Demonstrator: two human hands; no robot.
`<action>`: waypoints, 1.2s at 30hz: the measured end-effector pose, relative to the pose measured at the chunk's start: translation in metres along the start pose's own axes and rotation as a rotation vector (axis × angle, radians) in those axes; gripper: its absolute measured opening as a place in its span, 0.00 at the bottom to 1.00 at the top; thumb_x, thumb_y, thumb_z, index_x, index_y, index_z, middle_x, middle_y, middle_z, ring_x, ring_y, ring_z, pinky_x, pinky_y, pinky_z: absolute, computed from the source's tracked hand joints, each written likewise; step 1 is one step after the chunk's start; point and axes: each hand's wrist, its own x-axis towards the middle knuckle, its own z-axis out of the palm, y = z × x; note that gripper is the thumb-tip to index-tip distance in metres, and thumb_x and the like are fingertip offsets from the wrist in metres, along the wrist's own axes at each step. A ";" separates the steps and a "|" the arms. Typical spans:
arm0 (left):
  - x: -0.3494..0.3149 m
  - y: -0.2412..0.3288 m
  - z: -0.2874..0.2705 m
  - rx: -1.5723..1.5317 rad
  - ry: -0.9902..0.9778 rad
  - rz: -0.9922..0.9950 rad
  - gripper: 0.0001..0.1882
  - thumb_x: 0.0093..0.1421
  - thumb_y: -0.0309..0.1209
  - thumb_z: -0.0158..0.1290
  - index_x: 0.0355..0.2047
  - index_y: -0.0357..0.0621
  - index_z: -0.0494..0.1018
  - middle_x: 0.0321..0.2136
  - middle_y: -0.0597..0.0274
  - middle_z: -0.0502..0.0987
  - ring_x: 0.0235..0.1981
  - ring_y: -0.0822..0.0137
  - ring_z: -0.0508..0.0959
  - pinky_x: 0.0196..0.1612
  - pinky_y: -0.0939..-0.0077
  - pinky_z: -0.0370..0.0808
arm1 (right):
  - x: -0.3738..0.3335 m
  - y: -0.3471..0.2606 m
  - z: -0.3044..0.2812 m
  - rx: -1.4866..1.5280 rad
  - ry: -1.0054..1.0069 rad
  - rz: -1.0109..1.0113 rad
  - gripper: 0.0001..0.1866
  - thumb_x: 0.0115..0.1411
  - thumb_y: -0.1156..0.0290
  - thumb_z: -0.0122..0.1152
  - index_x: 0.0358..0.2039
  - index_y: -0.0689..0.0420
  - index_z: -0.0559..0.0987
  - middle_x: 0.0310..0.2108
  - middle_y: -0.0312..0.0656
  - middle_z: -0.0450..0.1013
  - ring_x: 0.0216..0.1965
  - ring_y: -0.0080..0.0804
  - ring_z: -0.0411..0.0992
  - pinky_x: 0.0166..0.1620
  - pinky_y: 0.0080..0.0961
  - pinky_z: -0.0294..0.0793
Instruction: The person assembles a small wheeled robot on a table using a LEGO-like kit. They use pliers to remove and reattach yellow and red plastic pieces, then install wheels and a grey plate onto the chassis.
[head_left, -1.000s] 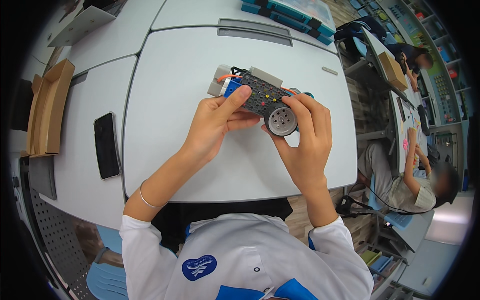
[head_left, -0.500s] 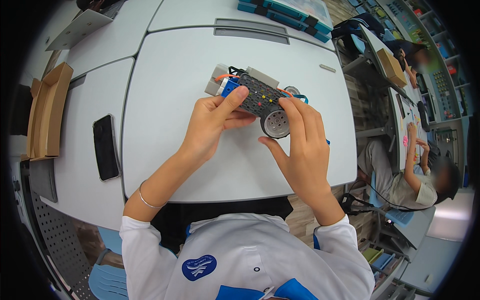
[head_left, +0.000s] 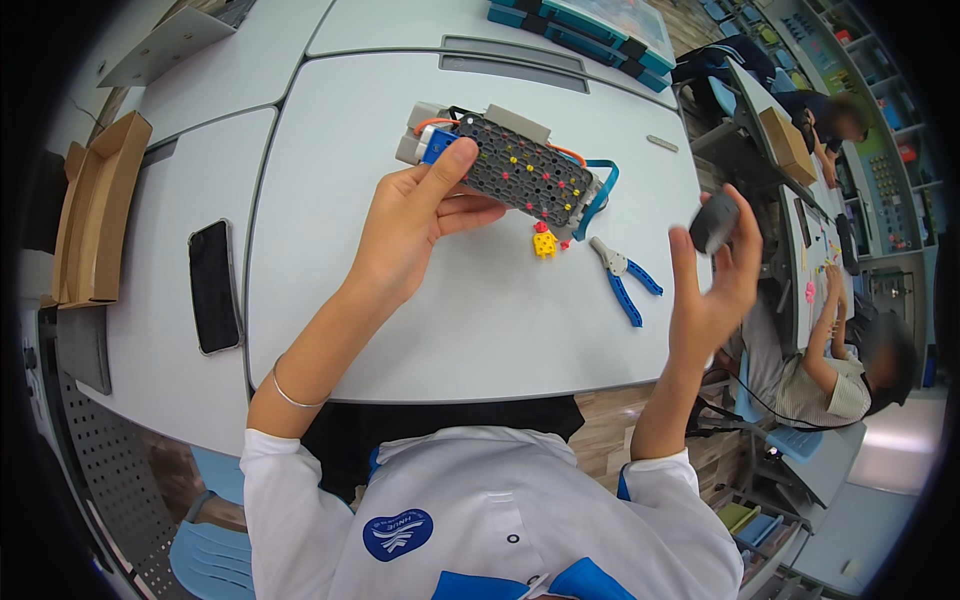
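Note:
My left hand (head_left: 425,220) is closed round the left end of a dark grey toy-robot chassis (head_left: 520,172), thumb on top and fingers underneath. The perforated plate is dotted with red and yellow pegs; orange and teal cables run along its edges, and a blue part shows by my thumb. Off to the right, my right hand (head_left: 715,290) is raised and pinches a dark wheel (head_left: 714,222) between thumb and fingers, well apart from the chassis. A small yellow connector block (head_left: 544,244) shows just below the chassis. Blue-handled pliers (head_left: 622,278) lie on the white table between my hands.
A phone (head_left: 213,287) and an open cardboard box (head_left: 98,215) lie on the left. Teal storage cases (head_left: 590,35) stand at the back, with a small grey bar (head_left: 661,144) nearer. Two people sit at tables on the right. A laptop (head_left: 175,45) is at far left.
My right hand has taken the wheel off the chassis and swung it away to the right. The chassis has shifted slightly up and left in my left hand; pliers and yellow block are now uncovered.

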 end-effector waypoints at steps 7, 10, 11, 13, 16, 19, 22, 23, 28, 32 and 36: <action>0.007 -0.004 -0.001 0.075 0.049 -0.006 0.36 0.70 0.60 0.45 0.48 0.32 0.73 0.39 0.52 0.80 0.41 0.62 0.83 0.47 0.69 0.84 | -0.005 0.092 0.052 -0.289 -0.349 0.042 0.31 0.55 0.65 0.73 0.56 0.64 0.74 0.51 0.49 0.69 0.55 0.46 0.65 0.58 0.38 0.67; 0.010 -0.009 -0.003 0.044 0.057 -0.025 0.35 0.70 0.61 0.42 0.51 0.36 0.71 0.40 0.53 0.79 0.43 0.63 0.82 0.48 0.69 0.83 | -0.011 0.108 0.057 -0.386 -0.397 0.102 0.31 0.55 0.64 0.73 0.57 0.63 0.74 0.52 0.49 0.69 0.55 0.46 0.64 0.58 0.38 0.66; 0.011 -0.009 -0.004 0.028 0.057 -0.017 0.35 0.71 0.61 0.41 0.52 0.37 0.70 0.40 0.54 0.79 0.43 0.64 0.82 0.49 0.69 0.82 | -0.012 0.111 0.058 -0.368 -0.389 0.094 0.31 0.55 0.64 0.73 0.57 0.63 0.74 0.52 0.49 0.69 0.55 0.46 0.64 0.59 0.38 0.66; 0.012 -0.010 -0.006 -0.006 0.059 -0.006 0.34 0.71 0.61 0.39 0.54 0.39 0.69 0.41 0.55 0.78 0.45 0.65 0.81 0.49 0.70 0.82 | -0.014 0.113 0.058 -0.335 -0.375 0.078 0.31 0.55 0.64 0.73 0.57 0.63 0.74 0.52 0.49 0.70 0.56 0.46 0.64 0.59 0.39 0.65; 0.013 -0.010 -0.008 -0.050 0.032 0.003 0.32 0.73 0.59 0.37 0.56 0.43 0.67 0.42 0.56 0.78 0.45 0.67 0.81 0.50 0.72 0.81 | -0.012 0.115 0.057 -0.258 -0.419 0.125 0.31 0.55 0.63 0.73 0.57 0.62 0.75 0.52 0.48 0.70 0.56 0.46 0.64 0.59 0.39 0.65; 0.015 -0.013 -0.013 -0.132 -0.006 -0.022 0.30 0.75 0.55 0.36 0.61 0.43 0.65 0.49 0.59 0.77 0.50 0.69 0.79 0.53 0.70 0.80 | -0.014 0.113 0.057 -0.296 -0.462 0.107 0.30 0.55 0.63 0.72 0.56 0.62 0.75 0.53 0.47 0.71 0.57 0.46 0.64 0.59 0.38 0.66; 0.016 -0.016 -0.018 -0.232 -0.044 -0.046 0.29 0.75 0.55 0.37 0.59 0.43 0.66 0.49 0.60 0.78 0.50 0.70 0.79 0.53 0.71 0.80 | -0.013 0.119 0.053 -0.231 -0.439 0.154 0.30 0.56 0.63 0.72 0.56 0.63 0.75 0.53 0.48 0.71 0.59 0.46 0.64 0.61 0.37 0.66; 0.016 -0.015 -0.018 -0.228 -0.026 -0.049 0.29 0.75 0.55 0.36 0.58 0.44 0.66 0.47 0.60 0.78 0.49 0.70 0.80 0.52 0.71 0.81 | -0.013 0.119 0.052 -0.233 -0.433 0.167 0.30 0.56 0.64 0.72 0.56 0.63 0.75 0.53 0.48 0.70 0.59 0.47 0.63 0.61 0.38 0.65; 0.017 -0.015 -0.016 -0.288 -0.034 -0.066 0.28 0.75 0.55 0.34 0.56 0.45 0.67 0.44 0.60 0.78 0.46 0.69 0.80 0.50 0.70 0.82 | -0.017 0.116 0.048 -0.234 -0.431 0.144 0.31 0.55 0.64 0.72 0.57 0.63 0.74 0.55 0.50 0.69 0.60 0.48 0.63 0.63 0.38 0.65; 0.016 -0.016 -0.020 -0.318 -0.070 -0.081 0.28 0.75 0.55 0.34 0.58 0.46 0.66 0.46 0.60 0.77 0.47 0.69 0.80 0.53 0.67 0.80 | -0.019 0.104 0.045 -0.275 -0.351 0.082 0.28 0.56 0.68 0.71 0.55 0.63 0.75 0.56 0.50 0.69 0.59 0.47 0.64 0.61 0.38 0.66; 0.014 -0.015 -0.015 -0.316 -0.072 -0.081 0.30 0.75 0.56 0.35 0.61 0.46 0.65 0.51 0.62 0.77 0.50 0.70 0.78 0.53 0.69 0.77 | -0.024 0.044 0.042 -0.174 -0.166 -0.143 0.25 0.57 0.73 0.70 0.54 0.64 0.75 0.49 0.49 0.74 0.51 0.42 0.72 0.52 0.37 0.73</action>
